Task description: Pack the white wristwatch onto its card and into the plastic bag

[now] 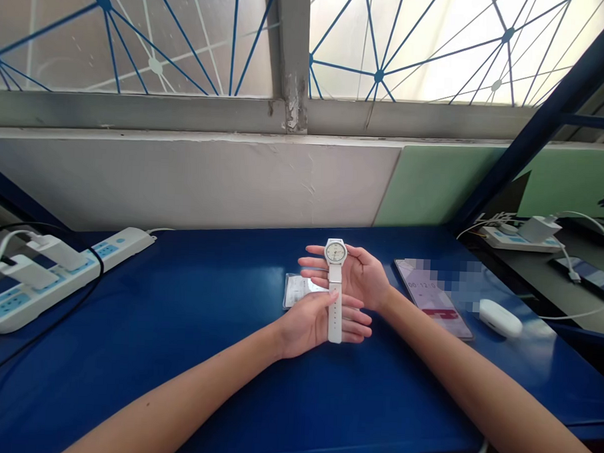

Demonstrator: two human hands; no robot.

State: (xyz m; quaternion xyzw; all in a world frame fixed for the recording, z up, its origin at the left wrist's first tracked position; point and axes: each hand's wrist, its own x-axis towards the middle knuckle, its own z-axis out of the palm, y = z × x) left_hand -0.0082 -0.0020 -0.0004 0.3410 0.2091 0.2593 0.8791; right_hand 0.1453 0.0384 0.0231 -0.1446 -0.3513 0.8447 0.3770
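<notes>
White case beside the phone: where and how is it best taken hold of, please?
Probably by the middle of its two long sides, coming from above. The white case lies on the blue desk, looks longer than wide, and nothing covers its rounded top.

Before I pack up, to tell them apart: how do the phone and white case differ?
The phone is a flat slab; the white case is smaller and rounded. The phone's screen is lit, while the case is plain white. Both lie on the blue table.

A white power strip [113, 250] lies on the blue desk [208, 409].
</notes>
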